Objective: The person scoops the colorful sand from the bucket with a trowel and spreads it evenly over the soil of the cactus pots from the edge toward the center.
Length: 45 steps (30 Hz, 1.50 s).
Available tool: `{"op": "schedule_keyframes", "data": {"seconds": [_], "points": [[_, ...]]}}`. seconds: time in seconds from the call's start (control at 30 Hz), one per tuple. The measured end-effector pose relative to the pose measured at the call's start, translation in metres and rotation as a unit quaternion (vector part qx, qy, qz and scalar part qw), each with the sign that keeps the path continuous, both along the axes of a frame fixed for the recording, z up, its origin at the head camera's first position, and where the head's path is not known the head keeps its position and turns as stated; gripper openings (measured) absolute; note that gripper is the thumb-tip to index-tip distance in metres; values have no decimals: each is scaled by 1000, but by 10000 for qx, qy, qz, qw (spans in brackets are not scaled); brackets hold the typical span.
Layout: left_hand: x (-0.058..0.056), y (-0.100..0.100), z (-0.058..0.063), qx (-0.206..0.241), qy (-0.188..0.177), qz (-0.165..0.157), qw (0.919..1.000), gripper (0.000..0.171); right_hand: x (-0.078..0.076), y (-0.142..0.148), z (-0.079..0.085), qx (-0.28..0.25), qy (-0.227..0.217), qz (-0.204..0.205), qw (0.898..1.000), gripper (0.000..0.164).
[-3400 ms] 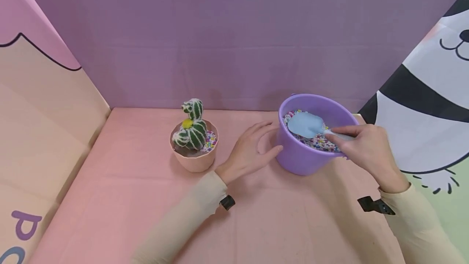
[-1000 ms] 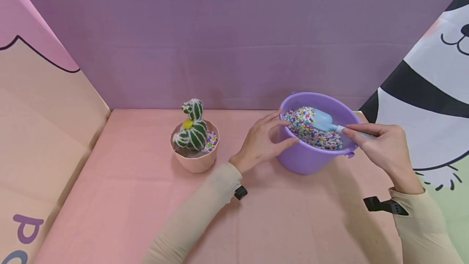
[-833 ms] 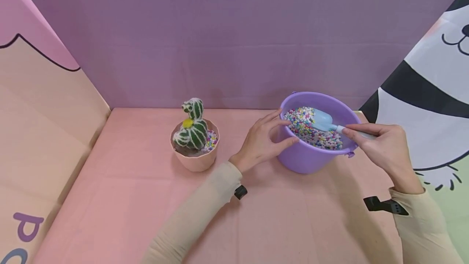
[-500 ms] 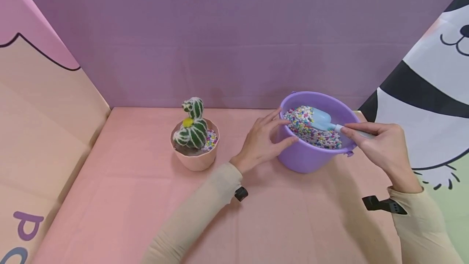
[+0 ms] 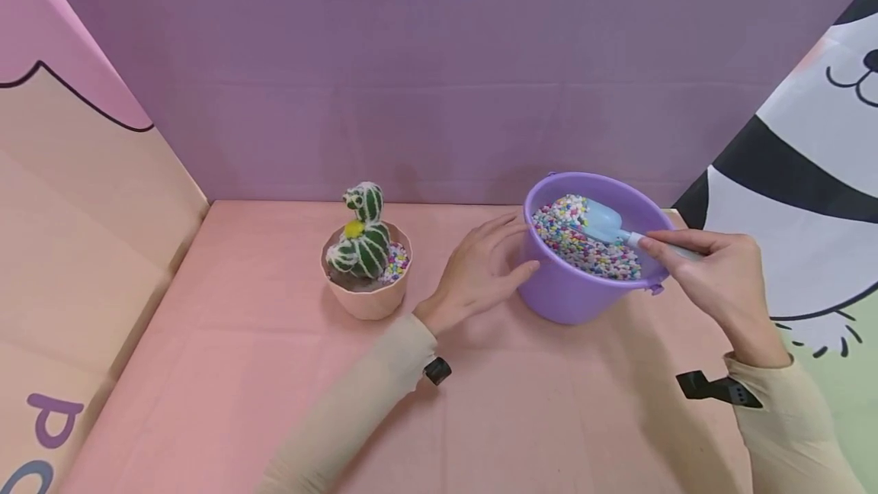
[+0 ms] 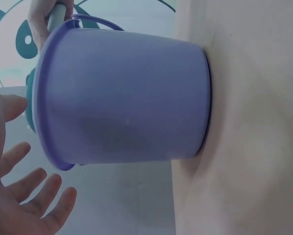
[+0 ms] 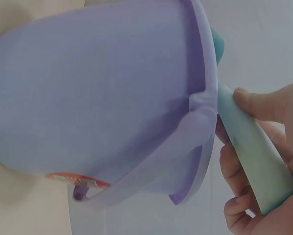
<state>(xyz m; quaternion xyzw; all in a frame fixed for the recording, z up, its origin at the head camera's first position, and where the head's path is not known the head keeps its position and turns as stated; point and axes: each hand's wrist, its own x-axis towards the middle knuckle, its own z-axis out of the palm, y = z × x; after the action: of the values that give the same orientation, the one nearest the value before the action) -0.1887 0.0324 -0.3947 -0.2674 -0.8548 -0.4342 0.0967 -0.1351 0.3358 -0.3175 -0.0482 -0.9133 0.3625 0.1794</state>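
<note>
My right hand [image 5: 720, 280] grips the pale handle of a light blue scoop [image 5: 604, 221], its fingers wrapped round the handle [image 7: 256, 152] in the right wrist view. The scoop's blade lies in the purple bucket [image 5: 565, 299], heaped with small multicoloured beads [image 5: 597, 256]. My left hand [image 5: 480, 273] is at the bucket's left side, fingers spread and holding nothing; in the left wrist view a gap shows between the fingers and the bucket wall. To the left stands a peach pot [image 5: 366, 303] with a green toy cactus [image 5: 366, 250] and some beads [image 5: 395, 264] beside it.
The pink cloth-covered table [image 5: 274, 395] carries the pot and bucket. A purple backdrop [image 5: 439, 82] rises behind, with a printed panda panel [image 5: 816, 212] at the right and a beige panel [image 5: 75, 235] at the left. The bucket's bail handle [image 7: 151, 169] hangs down its side.
Over the last half second my left hand has drawn back left from the bucket rim. The scoop has risen slightly with beads on its blade; earlier it was bare above the bucket.
</note>
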Motion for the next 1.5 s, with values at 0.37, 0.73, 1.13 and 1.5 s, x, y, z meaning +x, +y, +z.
{"op": "schedule_keyframes", "data": {"seconds": [0.37, 0.73, 1.13, 1.5], "points": [[11, -22, 0, 90, 130, 156, 9998, 51, 2, -13, 1, -174, -58, 106, 9998, 33], [21, -41, -5, 128, 243, 152, 9995, 47, 5, -28, -2, -323, -15, 314, 9990, 32], [30, -53, -10, 155, 400, 153, 9990, 41, 7, -44, -1, -265, 139, 596, 9978, 26], [34, -66, -12, 277, 173, 177, 9993, 42, 5, -53, -2, -168, 127, 757, 9969, 25]]}}
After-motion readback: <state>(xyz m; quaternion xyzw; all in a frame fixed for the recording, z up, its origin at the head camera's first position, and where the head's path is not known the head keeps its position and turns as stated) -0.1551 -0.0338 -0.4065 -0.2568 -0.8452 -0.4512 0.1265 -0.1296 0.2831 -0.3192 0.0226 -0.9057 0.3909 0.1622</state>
